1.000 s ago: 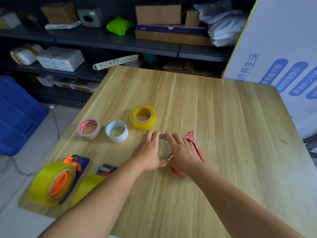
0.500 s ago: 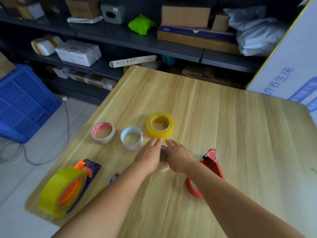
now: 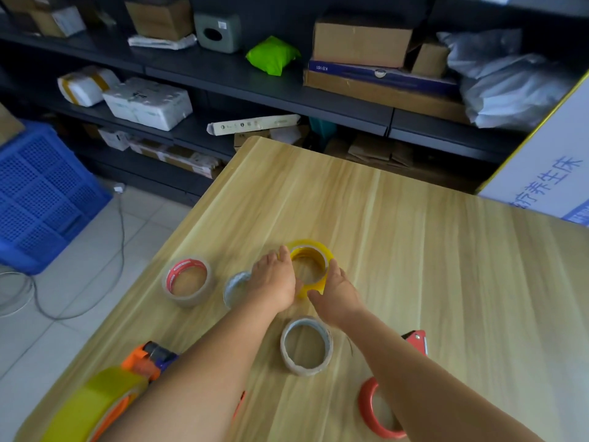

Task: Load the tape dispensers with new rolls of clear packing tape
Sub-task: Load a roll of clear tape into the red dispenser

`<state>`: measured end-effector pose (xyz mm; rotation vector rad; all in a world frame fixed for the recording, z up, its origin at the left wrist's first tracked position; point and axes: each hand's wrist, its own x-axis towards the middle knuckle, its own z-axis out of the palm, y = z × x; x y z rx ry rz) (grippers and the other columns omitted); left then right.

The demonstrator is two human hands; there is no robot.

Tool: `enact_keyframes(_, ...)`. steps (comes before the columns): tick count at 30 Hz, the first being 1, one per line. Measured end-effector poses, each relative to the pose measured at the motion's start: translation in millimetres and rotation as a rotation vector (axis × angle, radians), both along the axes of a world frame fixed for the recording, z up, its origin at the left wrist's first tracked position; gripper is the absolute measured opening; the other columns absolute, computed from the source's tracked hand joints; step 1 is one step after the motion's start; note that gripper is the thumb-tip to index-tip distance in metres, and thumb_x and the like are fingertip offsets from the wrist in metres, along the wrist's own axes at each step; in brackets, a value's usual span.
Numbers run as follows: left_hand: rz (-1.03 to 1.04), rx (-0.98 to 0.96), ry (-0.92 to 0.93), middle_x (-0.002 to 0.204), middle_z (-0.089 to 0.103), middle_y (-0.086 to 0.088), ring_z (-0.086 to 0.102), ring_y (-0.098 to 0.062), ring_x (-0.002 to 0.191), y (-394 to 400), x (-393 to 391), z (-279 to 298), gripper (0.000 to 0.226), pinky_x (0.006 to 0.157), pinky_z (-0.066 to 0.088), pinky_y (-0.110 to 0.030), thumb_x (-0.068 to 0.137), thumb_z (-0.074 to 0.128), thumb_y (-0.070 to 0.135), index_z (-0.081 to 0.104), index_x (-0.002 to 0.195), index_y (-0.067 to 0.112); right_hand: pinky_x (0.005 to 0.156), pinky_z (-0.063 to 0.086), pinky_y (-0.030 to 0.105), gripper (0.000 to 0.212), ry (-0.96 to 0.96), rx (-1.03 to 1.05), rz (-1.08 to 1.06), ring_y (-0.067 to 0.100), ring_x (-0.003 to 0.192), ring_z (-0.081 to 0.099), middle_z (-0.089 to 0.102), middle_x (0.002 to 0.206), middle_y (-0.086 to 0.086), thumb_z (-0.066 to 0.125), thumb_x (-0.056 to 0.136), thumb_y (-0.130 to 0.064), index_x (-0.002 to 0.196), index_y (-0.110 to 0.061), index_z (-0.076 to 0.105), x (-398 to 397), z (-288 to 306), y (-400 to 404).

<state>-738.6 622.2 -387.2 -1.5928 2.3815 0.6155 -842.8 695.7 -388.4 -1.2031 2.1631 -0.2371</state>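
A yellow tape roll (image 3: 308, 250) lies flat on the wooden table (image 3: 446, 266). My left hand (image 3: 274, 280) cups its left side and my right hand (image 3: 338, 293) cups its right side, thumbs at the near wall. Just behind my wrists lies a clear roll with a pale core (image 3: 306, 346). A red-cored clear roll (image 3: 188, 280) lies at the left, and a white-cored roll (image 3: 234, 287) is partly hidden by my left hand. A red dispenser (image 3: 373, 409) lies under my right forearm. An orange and blue dispenser (image 3: 149, 358) with a big yellow roll (image 3: 92, 406) sits at the near left corner.
Dark shelves (image 3: 287, 94) with boxes and parcels run behind the table. A blue crate (image 3: 41, 199) and a loose cable (image 3: 63, 311) are on the floor to the left. A white printed board (image 3: 548, 173) leans at the right.
Both hands let go of the pale-cored clear roll, which now lies on the table, and moved forward to the yellow roll. My view shifted up and left.
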Motion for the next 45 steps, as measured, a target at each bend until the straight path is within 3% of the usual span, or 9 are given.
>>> enact_keyframes(4,-0.004,0.036,-0.042,0.142,0.043,-0.019,0.039,-0.033,0.132,-9,-5,-1,0.085,0.108,0.029,-0.039,0.092,0.055,0.040,0.004,0.151,0.005,0.103,0.035,0.033,0.082,-0.064,0.021,-0.084,0.029,0.134,0.042,0.034,0.151,0.015,0.053,0.094,-0.038,0.151,-0.004,0.006,-6,-7,-11)
enact_keyframes(9,0.055,0.046,0.162,0.152,0.030,-0.014,0.025,-0.027,0.141,-5,-10,1,0.088,0.112,0.024,-0.033,0.089,0.063,0.033,0.007,0.151,0.005,0.096,0.040,0.034,0.067,-0.140,-0.052,-0.292,0.031,0.127,0.046,0.035,0.145,0.016,0.055,0.094,-0.034,0.145,-0.004,0.023,-16,-9,-15)
enact_keyframes(15,0.249,-0.072,0.538,0.134,0.043,-0.004,0.055,-0.021,0.112,9,-19,11,0.050,0.093,0.041,-0.030,0.087,0.065,0.019,0.047,0.133,0.013,0.079,0.042,0.032,0.042,-0.226,-0.243,-0.495,0.031,0.101,0.057,0.044,0.131,0.012,0.059,0.092,-0.017,0.126,-0.005,0.038,-20,-9,0)
enact_keyframes(20,0.331,-0.126,0.770,0.108,0.049,0.004,0.053,-0.011,0.094,31,-16,14,0.025,0.080,0.044,-0.021,0.084,0.067,0.008,0.056,0.107,0.013,0.063,0.036,0.029,0.021,-0.214,-0.379,-0.560,0.021,0.076,0.050,0.051,0.107,0.008,0.052,0.092,-0.009,0.110,-0.007,0.040,-29,4,19)
enact_keyframes(25,0.318,-0.122,0.929,0.107,0.051,0.009,0.056,-0.010,0.099,57,-18,24,0.029,0.080,0.048,-0.020,0.082,0.068,0.004,0.057,0.104,0.019,0.069,0.039,0.033,0.019,-0.189,-0.462,-0.587,0.026,0.081,0.053,0.052,0.096,0.005,0.049,0.090,-0.004,0.104,-0.009,0.039,-31,17,45)
enact_keyframes(29,0.271,-0.050,0.935,0.124,0.049,0.004,0.052,-0.011,0.114,73,-15,30,0.058,0.096,0.048,-0.028,0.083,0.068,0.007,0.047,0.136,0.016,0.066,0.035,0.028,0.020,-0.184,-0.516,-0.583,0.023,0.079,0.051,0.052,0.098,0.007,0.048,0.088,0.000,0.101,-0.012,0.038,-32,29,66)
enact_keyframes(36,0.131,0.014,0.873,0.131,0.053,0.004,0.048,-0.014,0.122,100,-3,42,0.060,0.105,0.041,-0.035,0.083,0.070,0.020,0.046,0.138,0.022,0.074,0.032,0.020,0.036,-0.146,-0.556,-0.529,0.013,0.086,0.043,0.046,0.123,0.005,0.047,0.089,0.001,0.123,-0.011,0.047,-29,45,102)
enact_keyframes(41,0.190,0.126,0.988,0.120,0.059,0.005,0.058,-0.009,0.106,125,-3,53,0.065,0.090,0.047,-0.019,0.075,0.078,0.017,0.049,0.133,0.021,0.074,0.031,0.021,0.038,-0.148,-0.528,-0.537,0.018,0.086,0.045,0.047,0.126,0.013,0.041,0.092,-0.001,0.128,-0.012,0.048,-27,50,127)
enact_keyframes(45,0.217,0.127,0.996,0.110,0.061,0.006,0.058,-0.007,0.095,142,-8,62,0.065,0.077,0.044,-0.008,0.071,0.082,0.022,0.053,0.129,0.018,0.077,0.033,0.024,0.043,-0.130,-0.472,-0.555,0.031,0.108,0.054,0.047,0.130,0.015,0.042,0.095,-0.004,0.136,-0.014,0.043,-28,51,145)
